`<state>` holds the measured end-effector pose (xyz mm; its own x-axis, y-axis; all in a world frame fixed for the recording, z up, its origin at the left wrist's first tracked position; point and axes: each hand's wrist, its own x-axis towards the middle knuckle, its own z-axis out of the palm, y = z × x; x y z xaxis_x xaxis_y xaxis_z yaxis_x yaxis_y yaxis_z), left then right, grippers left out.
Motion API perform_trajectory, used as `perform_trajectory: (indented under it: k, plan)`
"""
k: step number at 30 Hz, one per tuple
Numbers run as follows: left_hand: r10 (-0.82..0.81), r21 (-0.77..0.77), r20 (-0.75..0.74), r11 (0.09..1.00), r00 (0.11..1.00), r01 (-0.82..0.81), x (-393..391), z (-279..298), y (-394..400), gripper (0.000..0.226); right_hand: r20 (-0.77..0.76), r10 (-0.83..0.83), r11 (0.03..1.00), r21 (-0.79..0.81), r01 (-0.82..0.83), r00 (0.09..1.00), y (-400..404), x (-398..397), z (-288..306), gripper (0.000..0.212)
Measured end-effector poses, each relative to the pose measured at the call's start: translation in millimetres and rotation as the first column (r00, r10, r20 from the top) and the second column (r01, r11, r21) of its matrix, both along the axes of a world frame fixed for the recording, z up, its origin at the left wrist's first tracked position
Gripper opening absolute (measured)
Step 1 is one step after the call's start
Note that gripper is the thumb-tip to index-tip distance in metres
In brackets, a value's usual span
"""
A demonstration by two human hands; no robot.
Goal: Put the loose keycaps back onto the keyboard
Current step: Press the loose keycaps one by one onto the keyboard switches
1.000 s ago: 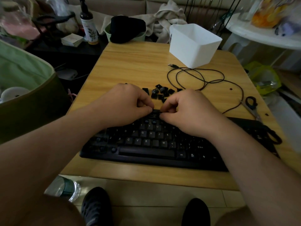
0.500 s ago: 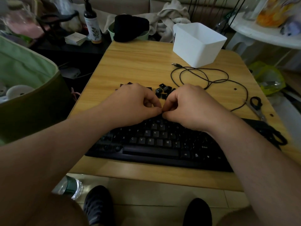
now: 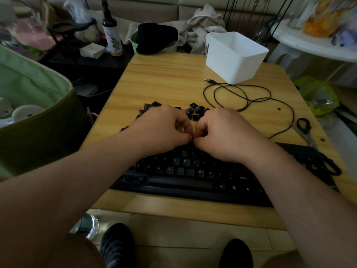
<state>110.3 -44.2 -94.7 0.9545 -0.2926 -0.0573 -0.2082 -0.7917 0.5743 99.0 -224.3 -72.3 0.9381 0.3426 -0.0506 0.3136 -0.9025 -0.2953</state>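
The black keyboard lies across the near part of the wooden table. Several loose black keycaps are scattered just behind it, partly hidden by my hands. My left hand and my right hand are curled knuckle to knuckle over the keyboard's top rows. Their thumbs and forefingers pinch together at one spot, on a small keycap that the fingers almost wholly hide.
A white plastic bin stands at the back right of the table. A coiled black cable lies in front of it. Scissors rest near the right edge. A green bag sits to the left, and a water bottle is on the floor.
Both hands have drawn closer together and slightly further from me, so the pinching fingertips now touch. The camera has tilted a little, and more keycaps show to the left.
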Motion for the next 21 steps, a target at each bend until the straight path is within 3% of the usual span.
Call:
perform_trajectory:
  k: [5, 10, 21]
  plan:
    - [-0.001, -0.057, -0.041, 0.998, 0.999, -0.001, 4, 8, 12, 0.006, -0.018, -0.055, 0.988, 0.144, 0.057, 0.998, -11, 0, -3, 0.010]
    - [0.072, 0.108, 0.158, 0.990, 0.985, -0.090, 24, 15, 41, 0.004, 0.038, -0.235, 0.920, 0.332, 0.209, 0.971, -30, 3, -6, 0.009]
    - [-0.011, 0.275, 0.192, 0.960, 0.981, -0.043, 32, 8, 30, 0.029, 0.050, -0.239, 0.909, 0.362, 0.206, 0.970, -30, 2, -7, 0.012]
